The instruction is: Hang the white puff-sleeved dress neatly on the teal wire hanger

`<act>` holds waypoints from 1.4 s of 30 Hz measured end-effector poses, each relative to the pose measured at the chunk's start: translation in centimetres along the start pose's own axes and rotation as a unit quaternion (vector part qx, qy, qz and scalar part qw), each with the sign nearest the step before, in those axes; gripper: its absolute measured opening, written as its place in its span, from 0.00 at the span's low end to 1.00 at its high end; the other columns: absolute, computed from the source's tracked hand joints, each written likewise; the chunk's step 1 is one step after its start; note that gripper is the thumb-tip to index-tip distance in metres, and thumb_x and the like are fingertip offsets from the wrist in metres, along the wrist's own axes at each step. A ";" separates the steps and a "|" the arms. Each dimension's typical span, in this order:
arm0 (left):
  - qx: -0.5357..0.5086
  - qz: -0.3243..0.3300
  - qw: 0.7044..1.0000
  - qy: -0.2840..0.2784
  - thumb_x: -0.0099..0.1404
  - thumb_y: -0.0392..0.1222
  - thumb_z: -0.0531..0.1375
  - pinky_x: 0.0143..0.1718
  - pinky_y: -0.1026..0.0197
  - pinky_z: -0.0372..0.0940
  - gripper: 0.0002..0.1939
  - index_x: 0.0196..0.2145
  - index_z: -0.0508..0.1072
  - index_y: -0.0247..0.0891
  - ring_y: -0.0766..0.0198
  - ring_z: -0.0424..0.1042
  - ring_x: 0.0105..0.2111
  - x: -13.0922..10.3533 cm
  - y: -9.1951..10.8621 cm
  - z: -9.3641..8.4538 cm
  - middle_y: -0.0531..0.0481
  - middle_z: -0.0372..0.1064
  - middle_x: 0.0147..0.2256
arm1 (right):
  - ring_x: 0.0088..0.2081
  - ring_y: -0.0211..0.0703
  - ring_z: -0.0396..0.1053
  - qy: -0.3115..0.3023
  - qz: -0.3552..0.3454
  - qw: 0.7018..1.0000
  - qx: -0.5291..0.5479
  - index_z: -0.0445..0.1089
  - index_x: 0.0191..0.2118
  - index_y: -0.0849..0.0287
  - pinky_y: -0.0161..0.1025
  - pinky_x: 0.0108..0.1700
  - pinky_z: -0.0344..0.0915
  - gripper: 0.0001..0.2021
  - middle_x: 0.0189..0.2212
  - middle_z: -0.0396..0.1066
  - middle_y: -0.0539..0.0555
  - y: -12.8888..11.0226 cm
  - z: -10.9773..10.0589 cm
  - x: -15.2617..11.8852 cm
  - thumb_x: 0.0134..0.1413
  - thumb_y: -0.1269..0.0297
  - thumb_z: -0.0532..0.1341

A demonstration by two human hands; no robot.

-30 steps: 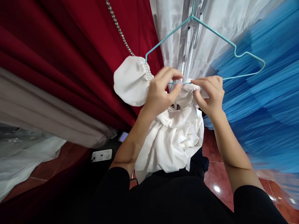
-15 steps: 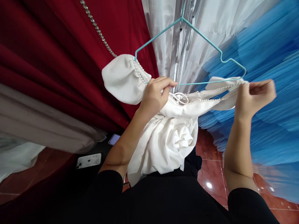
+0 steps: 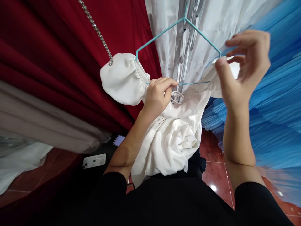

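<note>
Red cloth (image 3: pixel 113 28), blue tulle (image 3: pixel 277 110), phones (image 3: pixel 94 161)

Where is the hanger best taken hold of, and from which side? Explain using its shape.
Probably at the neck of the hanger, from the near side. There the two sloping bars meet at a slim, bare stem that looks easy to pinch. Lower down, the white dress lies at both shoulder ends, and the left hand is at the bottom bar.

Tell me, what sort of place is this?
Perhaps a dress shop or costume room: a white pearl-trimmed garment is on a turquoise hanger, with gauzy blue fabric and red cloth on either side.
</note>
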State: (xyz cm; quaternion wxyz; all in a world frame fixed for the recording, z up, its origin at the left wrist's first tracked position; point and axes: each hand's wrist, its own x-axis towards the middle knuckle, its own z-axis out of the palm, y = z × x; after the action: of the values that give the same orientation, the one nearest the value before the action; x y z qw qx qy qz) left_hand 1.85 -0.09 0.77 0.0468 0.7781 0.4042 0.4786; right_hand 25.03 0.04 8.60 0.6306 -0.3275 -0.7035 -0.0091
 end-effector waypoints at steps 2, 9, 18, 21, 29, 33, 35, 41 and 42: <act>0.001 0.004 1.000 0.008 0.74 0.27 0.55 0.52 0.51 0.66 0.16 0.43 0.80 0.43 0.55 0.80 0.46 0.0 0.0 0.2 0.50 0.82 0.43 | 0.50 0.49 0.75 -0.095 -0.026 0.995 -0.010 0.77 0.48 0.50 0.47 0.50 0.75 0.10 0.48 0.78 0.56 0.2 1.3 -2.0 0.67 0.54 0.64; 0.021 0.013 0.999 0.028 0.78 0.31 0.55 0.59 0.48 0.70 0.15 0.46 0.80 0.45 0.54 0.79 0.53 -0.8 0.2 0.5 0.49 0.81 0.50 | 0.51 0.56 0.75 -0.205 -0.034 0.967 -0.145 0.70 0.66 0.49 0.58 0.62 0.67 0.21 0.50 0.81 0.55 3.1 5.8 -8.5 0.70 0.59 0.59; 0.007 -0.057 0.946 0.319 0.66 0.21 0.65 0.66 0.50 0.71 0.21 0.51 0.76 0.42 0.54 0.77 0.59 1.6 -4.5 -3.4 0.47 0.77 0.52 | 0.52 0.53 0.77 -0.148 -0.055 0.981 -0.112 0.74 0.58 0.49 0.58 0.64 0.65 0.14 0.51 0.81 0.53 3.0 6.8 -9.0 0.75 0.59 0.56; -0.050 0.005 0.932 0.359 0.62 0.14 0.57 0.56 0.56 0.76 0.23 0.47 0.75 0.37 0.61 0.81 0.46 3.0 -5.9 -5.5 0.52 0.76 0.43 | 0.52 0.52 0.77 -0.148 -0.065 0.981 -0.107 0.74 0.59 0.48 0.58 0.63 0.66 0.14 0.51 0.81 0.53 3.6 6.6 -9.1 0.75 0.60 0.56; -0.020 -0.150 0.898 0.414 0.62 0.10 0.53 0.42 0.66 0.73 0.21 0.35 0.76 0.32 0.70 0.77 0.35 -0.5 -10.6 -7.0 0.56 0.76 0.33 | 0.50 0.51 0.76 -0.143 -0.082 0.982 -0.091 0.75 0.60 0.47 0.57 0.61 0.66 0.16 0.53 0.81 0.52 4.2 6.1 -8.9 0.74 0.63 0.56; -0.080 -0.189 0.942 0.267 0.67 0.25 0.61 0.43 0.63 0.75 0.10 0.40 0.78 0.35 0.63 0.82 0.37 -4.4 -10.0 -3.1 0.52 0.80 0.35 | 0.51 0.50 0.77 -0.152 -0.081 0.983 -0.068 0.75 0.61 0.46 0.55 0.59 0.67 0.17 0.53 0.81 0.51 4.1 6.3 -8.8 0.75 0.65 0.55; -0.072 -0.115 0.975 0.174 0.69 0.32 0.62 0.44 0.61 0.76 0.08 0.43 0.81 0.38 0.60 0.84 0.39 -5.3 -7.9 -1.4 0.50 0.83 0.38 | 0.51 0.49 0.77 -0.153 -0.081 0.983 -0.060 0.75 0.61 0.46 0.55 0.59 0.67 0.17 0.53 0.81 0.51 4.0 6.3 -8.8 0.75 0.65 0.55; -0.001 0.137 0.977 0.166 0.76 0.38 0.64 0.61 0.46 0.72 0.06 0.43 0.82 0.48 0.54 0.82 0.52 -3.1 -1.6 -0.6 0.53 0.84 0.46 | 0.53 0.51 0.78 -0.156 -0.074 0.982 -0.073 0.75 0.61 0.47 0.59 0.62 0.68 0.17 0.54 0.81 0.52 3.5 5.7 -8.8 0.74 0.64 0.56; 0.018 0.121 0.979 0.163 0.76 0.38 0.63 0.63 0.45 0.69 0.07 0.44 0.81 0.48 0.53 0.82 0.54 -2.5 -1.3 -0.7 0.53 0.83 0.47 | 0.53 0.51 0.78 -0.157 -0.074 0.982 -0.071 0.76 0.61 0.46 0.61 0.63 0.68 0.17 0.54 0.81 0.52 3.3 5.5 -8.8 0.74 0.63 0.56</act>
State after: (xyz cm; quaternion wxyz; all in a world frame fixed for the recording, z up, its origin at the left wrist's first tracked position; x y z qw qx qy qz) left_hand 0.05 -1.12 -1.22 -0.0918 0.7335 0.3178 0.5938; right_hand 21.64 1.05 -1.71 0.4847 -0.3160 -0.8138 -0.0538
